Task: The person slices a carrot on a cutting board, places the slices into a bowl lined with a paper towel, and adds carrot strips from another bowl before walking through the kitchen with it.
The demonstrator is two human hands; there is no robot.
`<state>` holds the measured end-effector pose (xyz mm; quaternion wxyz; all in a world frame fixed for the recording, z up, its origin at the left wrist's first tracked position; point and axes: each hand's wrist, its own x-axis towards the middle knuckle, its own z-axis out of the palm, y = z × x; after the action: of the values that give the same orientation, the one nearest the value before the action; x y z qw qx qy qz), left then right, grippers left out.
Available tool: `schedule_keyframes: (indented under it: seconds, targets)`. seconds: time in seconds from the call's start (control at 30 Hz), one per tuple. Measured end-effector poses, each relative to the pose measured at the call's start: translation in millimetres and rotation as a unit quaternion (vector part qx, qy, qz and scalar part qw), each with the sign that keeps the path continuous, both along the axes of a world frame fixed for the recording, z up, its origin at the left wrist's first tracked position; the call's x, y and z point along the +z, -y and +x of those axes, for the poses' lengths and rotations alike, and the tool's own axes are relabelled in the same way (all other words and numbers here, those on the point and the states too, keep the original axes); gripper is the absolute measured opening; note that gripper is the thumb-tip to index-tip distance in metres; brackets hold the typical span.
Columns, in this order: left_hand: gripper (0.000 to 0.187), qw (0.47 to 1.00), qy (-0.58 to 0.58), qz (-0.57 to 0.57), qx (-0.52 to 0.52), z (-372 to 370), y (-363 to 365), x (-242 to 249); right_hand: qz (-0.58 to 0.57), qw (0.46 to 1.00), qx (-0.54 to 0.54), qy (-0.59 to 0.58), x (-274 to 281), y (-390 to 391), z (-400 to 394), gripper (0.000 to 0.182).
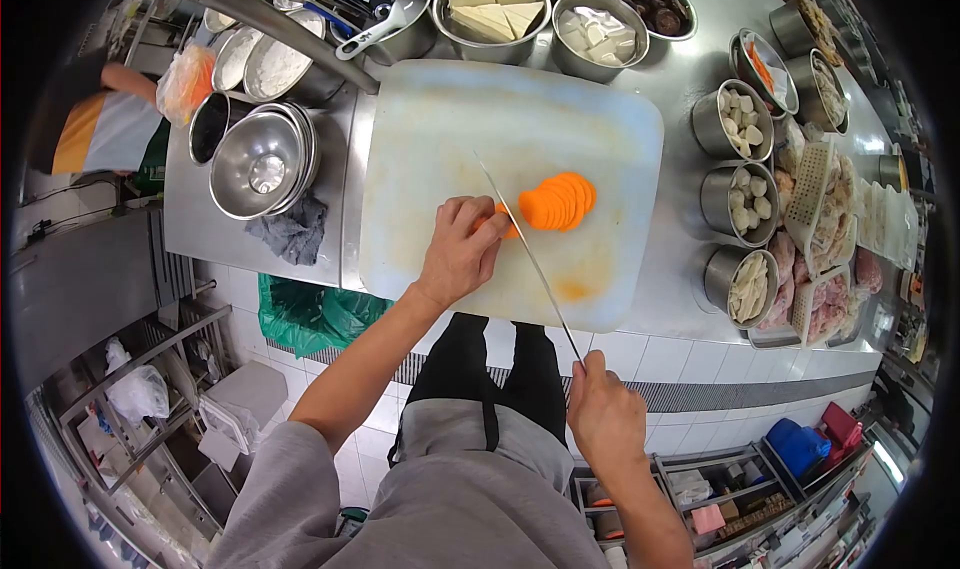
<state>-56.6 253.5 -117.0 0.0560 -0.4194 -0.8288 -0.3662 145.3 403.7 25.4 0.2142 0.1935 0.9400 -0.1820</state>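
Note:
On the white cutting board (450, 119) lies a carrot, its uncut piece mostly hidden under my left hand (464, 249). The fingers of that hand are curled down over the piece, close to the blade. My right hand (607, 409) grips the handle of a knife (545, 282), and the long blade crosses the board edge-on to me. Just right of the blade, orange carrot slices (560, 201) lie overlapped in a fanned row. The blade is at the carrot beside my left fingertips; whether it is in the flesh is hard to see.
Stacked steel bowls (262, 169) and a dark cloth (290, 231) sit left of the board. Behind it stand pots, one with tofu (495, 9). Several filled pots (738, 204) and a perforated basket (815, 194) line the right. Another person's arm (128, 81) shows at far left.

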Motion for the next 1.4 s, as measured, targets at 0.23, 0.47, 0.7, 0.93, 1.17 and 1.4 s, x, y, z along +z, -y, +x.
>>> schedule_keyframes:
  seconds: [0.23, 0.47, 0.7, 0.93, 1.17, 1.4]
  targets:
    - [0.039, 1.000, -0.007, -0.002, -0.008, -3, 1, 0, -0.041, 0.998, -0.020, 0.040, -14, -1, -21, 0.019]
    - [0.039, 1.000, -0.002, -0.001, -0.015, -2, 3, -4, -0.051, 0.998, -0.044, 0.012, -70, 10, -50, 0.020]
    - [0.035, 1.000, 0.018, 0.021, 0.015, -1, 3, 1, -0.267, 0.957, -0.073, -0.090, -90, -32, -51, 0.026]
    - [0.036, 1.000, 0.026, -0.011, 0.001, -3, 5, 10, -0.037, 0.997, -0.020, -0.068, -35, 0, -33, 0.024]
    - [0.035, 0.999, 0.051, -0.018, -0.007, -4, 6, 4, 0.029, 0.999, 0.005, -0.041, -8, 5, 5, 0.022]
    - [0.035, 0.999, 0.030, -0.012, -0.013, -5, 6, 4, 0.018, 1.000, 0.019, -0.008, -1, -1, 3, 0.022]
